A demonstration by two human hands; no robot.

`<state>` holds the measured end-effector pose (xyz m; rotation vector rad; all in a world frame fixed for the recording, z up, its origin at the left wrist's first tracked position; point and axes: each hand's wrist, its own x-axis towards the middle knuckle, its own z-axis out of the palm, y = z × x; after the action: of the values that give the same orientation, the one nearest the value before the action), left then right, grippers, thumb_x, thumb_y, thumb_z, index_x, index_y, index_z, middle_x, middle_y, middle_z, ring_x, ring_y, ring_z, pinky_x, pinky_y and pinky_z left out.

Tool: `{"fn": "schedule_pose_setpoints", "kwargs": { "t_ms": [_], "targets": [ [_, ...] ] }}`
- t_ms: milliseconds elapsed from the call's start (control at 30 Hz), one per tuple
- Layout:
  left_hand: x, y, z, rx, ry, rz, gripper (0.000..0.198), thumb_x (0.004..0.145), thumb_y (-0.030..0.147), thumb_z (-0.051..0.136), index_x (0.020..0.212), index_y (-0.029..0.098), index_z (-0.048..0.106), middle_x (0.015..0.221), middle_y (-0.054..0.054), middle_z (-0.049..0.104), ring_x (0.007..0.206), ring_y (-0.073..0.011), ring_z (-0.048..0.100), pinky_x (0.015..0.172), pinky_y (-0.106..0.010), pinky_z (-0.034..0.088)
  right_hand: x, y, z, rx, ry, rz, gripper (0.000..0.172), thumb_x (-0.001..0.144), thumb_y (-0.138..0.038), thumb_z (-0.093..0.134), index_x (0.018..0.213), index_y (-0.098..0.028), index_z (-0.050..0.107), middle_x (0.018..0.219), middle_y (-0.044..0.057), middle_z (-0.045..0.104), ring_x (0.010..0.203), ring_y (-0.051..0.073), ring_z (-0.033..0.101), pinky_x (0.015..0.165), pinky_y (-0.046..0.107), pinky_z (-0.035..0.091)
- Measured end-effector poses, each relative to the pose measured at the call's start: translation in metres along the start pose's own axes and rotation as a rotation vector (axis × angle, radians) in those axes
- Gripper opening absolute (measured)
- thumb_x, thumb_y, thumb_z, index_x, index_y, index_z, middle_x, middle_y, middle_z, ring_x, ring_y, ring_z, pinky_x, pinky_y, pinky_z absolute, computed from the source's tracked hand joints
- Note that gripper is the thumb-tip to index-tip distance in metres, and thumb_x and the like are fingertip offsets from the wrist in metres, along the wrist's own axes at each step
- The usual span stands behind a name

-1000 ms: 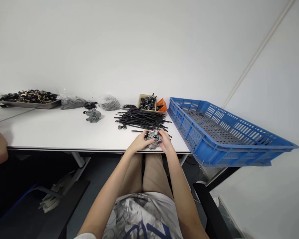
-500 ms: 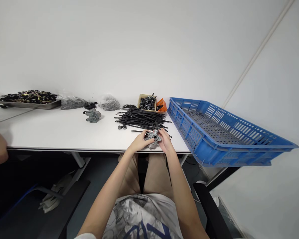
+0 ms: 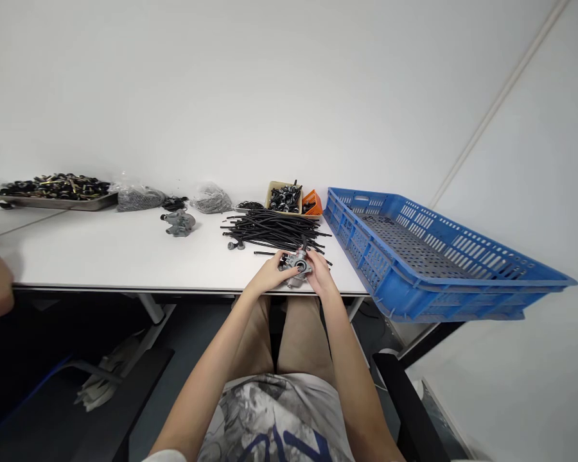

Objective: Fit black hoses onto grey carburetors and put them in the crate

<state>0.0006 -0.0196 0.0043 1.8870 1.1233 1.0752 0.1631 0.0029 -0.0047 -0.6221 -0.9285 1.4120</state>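
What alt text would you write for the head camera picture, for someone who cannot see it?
Seen from above, a seated person's left hand and right hand hold a grey metal part at the near edge of a white table. Behind it lies a pile of black tubes, with a blue crate to the right.

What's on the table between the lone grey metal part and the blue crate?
A pile of black tubes lies there, shown in the head view.
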Motion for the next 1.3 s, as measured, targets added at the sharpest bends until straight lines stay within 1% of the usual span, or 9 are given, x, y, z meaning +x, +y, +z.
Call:
{"fn": "schedule_pose_setpoints", "kwargs": {
  "t_ms": [233,533,767,900,1167,1300],
  "targets": [
    [0.0008,-0.0007,0.0004,-0.007,0.006,0.010,0.056,0.075,0.055,0.068,0.117,0.019,0.057,0.112,-0.008,0.070,0.102,-0.0261,0.064,0.092,-0.039,0.049,0.0033,0.0038,-0.0037,0.015,0.004,-0.017,0.023,0.070,-0.040,0.077,0.075,-0.022,0.065,0.081,0.000,0.072,0.077,0.015,0.065,0.070,0.025,0.050],
    [0.0002,0.0000,0.0004,-0.004,0.009,-0.001,0.056,0.075,0.055,0.068,0.116,0.019,0.057,0.109,-0.007,0.070,0.098,-0.0249,0.065,0.089,-0.036,0.049,0.0031,0.0027,-0.0024,0.054,0.005,-0.018,0.024,0.069,-0.040,0.077,0.075,-0.023,0.061,0.079,-0.001,0.071,0.076,0.016,0.065,0.068,0.026,0.051],
    [0.0000,0.0009,0.0000,0.009,0.011,-0.013,0.056,0.075,0.056,0.067,0.116,0.019,0.057,0.108,-0.007,0.071,0.096,-0.0250,0.065,0.088,-0.037,0.049,0.0041,0.0035,-0.0039,0.034,-0.003,-0.035,0.024,0.070,-0.039,0.077,0.078,-0.024,0.060,0.077,-0.002,0.070,0.078,0.016,0.066,0.067,0.026,0.050],
    [-0.0002,0.0017,0.0001,0.010,0.016,-0.007,0.055,0.076,0.055,0.067,0.117,0.019,0.057,0.107,-0.006,0.071,0.095,-0.0244,0.065,0.088,-0.036,0.049,0.0029,0.0026,-0.0032,0.007,-0.001,-0.032,0.023,0.071,-0.039,0.077,0.078,-0.024,0.062,0.077,-0.002,0.070,0.077,0.016,0.065,0.066,0.026,0.050],
    [-0.0005,0.0022,0.0001,0.003,0.014,-0.009,0.054,0.076,0.054,0.067,0.115,0.019,0.057,0.109,-0.007,0.071,0.096,-0.0248,0.065,0.087,-0.036,0.050,0.0010,0.0009,-0.0006,0.041,0.012,-0.010,0.021,0.068,-0.037,0.079,0.077,-0.023,0.066,0.075,-0.003,0.071,0.071,0.014,0.064,0.064,0.024,0.050],
    [-0.0005,0.0021,0.0000,0.003,0.011,-0.015,0.055,0.075,0.055,0.067,0.116,0.018,0.057,0.109,-0.007,0.071,0.097,-0.0251,0.065,0.087,-0.036,0.049,-0.0004,-0.0013,0.0009,0.041,0.013,0.002,0.021,0.069,-0.037,0.079,0.081,-0.021,0.071,0.080,-0.001,0.073,0.073,0.014,0.064,0.067,0.024,0.050]
  ]
}}
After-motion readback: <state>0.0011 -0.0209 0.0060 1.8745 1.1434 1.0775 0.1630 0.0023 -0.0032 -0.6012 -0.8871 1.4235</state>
